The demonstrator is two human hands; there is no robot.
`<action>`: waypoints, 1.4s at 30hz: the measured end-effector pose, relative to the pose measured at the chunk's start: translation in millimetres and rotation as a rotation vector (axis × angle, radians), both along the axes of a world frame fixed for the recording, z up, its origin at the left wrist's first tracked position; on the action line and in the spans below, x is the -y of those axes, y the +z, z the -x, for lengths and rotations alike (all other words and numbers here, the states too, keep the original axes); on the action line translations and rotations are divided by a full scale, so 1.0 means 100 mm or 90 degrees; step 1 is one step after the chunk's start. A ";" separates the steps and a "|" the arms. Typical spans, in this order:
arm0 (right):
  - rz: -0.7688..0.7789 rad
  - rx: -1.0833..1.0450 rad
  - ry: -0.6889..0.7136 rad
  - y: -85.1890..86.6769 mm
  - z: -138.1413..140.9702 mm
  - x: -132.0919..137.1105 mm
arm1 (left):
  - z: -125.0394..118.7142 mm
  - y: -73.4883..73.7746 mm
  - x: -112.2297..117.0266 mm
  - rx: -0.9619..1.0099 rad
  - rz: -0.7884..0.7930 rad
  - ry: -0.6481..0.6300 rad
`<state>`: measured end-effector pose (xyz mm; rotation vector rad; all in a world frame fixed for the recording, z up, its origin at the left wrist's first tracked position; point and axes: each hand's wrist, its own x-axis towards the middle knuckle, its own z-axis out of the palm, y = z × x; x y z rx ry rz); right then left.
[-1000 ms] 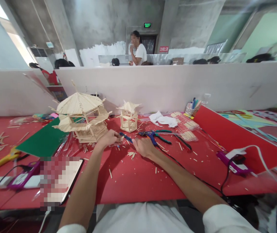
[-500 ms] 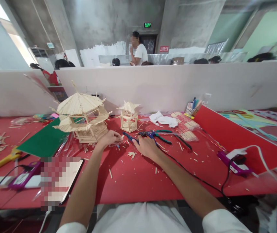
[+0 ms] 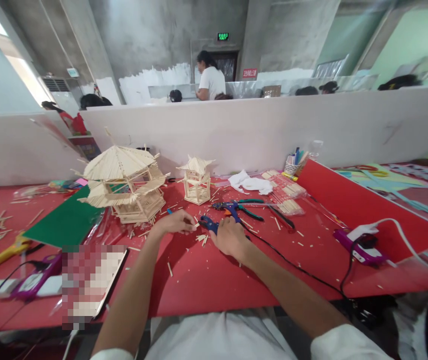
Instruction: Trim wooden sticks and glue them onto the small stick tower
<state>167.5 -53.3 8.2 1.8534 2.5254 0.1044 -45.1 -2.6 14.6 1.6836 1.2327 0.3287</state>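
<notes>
My left hand (image 3: 179, 222) pinches a short wooden stick (image 3: 196, 225) between thumb and fingertips, low over the table. Closed around a pair of blue pliers (image 3: 209, 224), my right hand (image 3: 231, 236) holds their dark jaws close to the stick; whether they touch it I cannot tell. Several cut stick pieces (image 3: 202, 240) lie just below. Behind the left hand stands a large pavilion model (image 3: 123, 185) made of sticks, and a smaller stick pavilion (image 3: 196, 181) is beyond the pliers. A blue glue gun (image 3: 232, 207) rests behind my right hand.
Green-handled pliers (image 3: 253, 212) lie right of the glue gun, near a white cloth (image 3: 250, 182) and bagged sticks (image 3: 289, 195). A red board (image 3: 349, 210) leans at right. Left are a green board (image 3: 63, 217), a yellow tool (image 3: 3, 254) and a power strip (image 3: 35, 277).
The pliers have turned and come nearer, their jaws now beside the stick. My left hand has shifted slightly right and down. The standing person in the background has turned away.
</notes>
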 end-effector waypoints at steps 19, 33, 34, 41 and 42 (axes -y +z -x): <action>-0.028 -0.033 0.268 0.15 -0.08 -0.14 | -0.08 -0.19 -0.06 -0.153 -0.148 -0.170; 0.020 -0.044 0.282 0.05 -0.08 -0.14 | -0.11 -0.07 0.02 -0.203 -0.228 -0.143; 0.022 -0.045 0.283 0.05 -0.07 -0.13 | -0.10 -0.08 0.01 -0.198 -0.230 -0.147; 0.051 -0.071 0.309 0.03 -0.07 -0.18 | -0.10 -0.18 -0.05 -0.185 -0.225 -0.210; 0.052 -0.073 0.312 0.03 -0.07 -0.19 | -0.11 -0.18 -0.04 -0.188 -0.225 -0.210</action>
